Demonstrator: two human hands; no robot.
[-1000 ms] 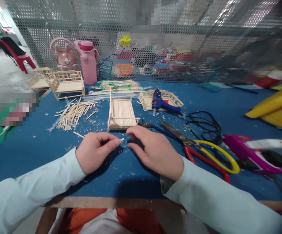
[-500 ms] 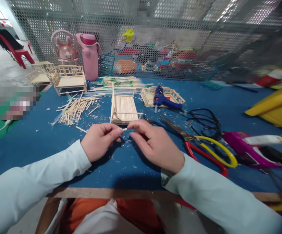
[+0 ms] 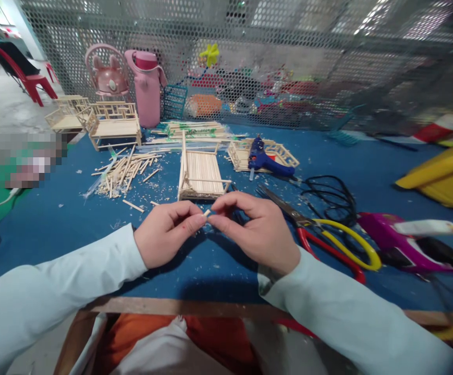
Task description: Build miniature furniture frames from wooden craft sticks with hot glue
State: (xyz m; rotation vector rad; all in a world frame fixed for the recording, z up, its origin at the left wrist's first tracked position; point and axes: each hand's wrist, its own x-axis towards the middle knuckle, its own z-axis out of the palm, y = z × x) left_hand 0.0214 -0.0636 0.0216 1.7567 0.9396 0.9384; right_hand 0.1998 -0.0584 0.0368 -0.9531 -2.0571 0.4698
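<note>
Short pale wooden stick is pinched by the fingers of the left hand, above the blue counter, near a pale slatted wooden frame; whether the right hand grasps the stick too, I cannot tell.

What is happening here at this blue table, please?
Someone's left hand pinches a short pale stick. The right hand is close beside it; whether it also touches the stick is unclear. Just beyond the hands stands a small stick-built frame, with a pile of loose sticks to its left and scissors to the right.
</note>
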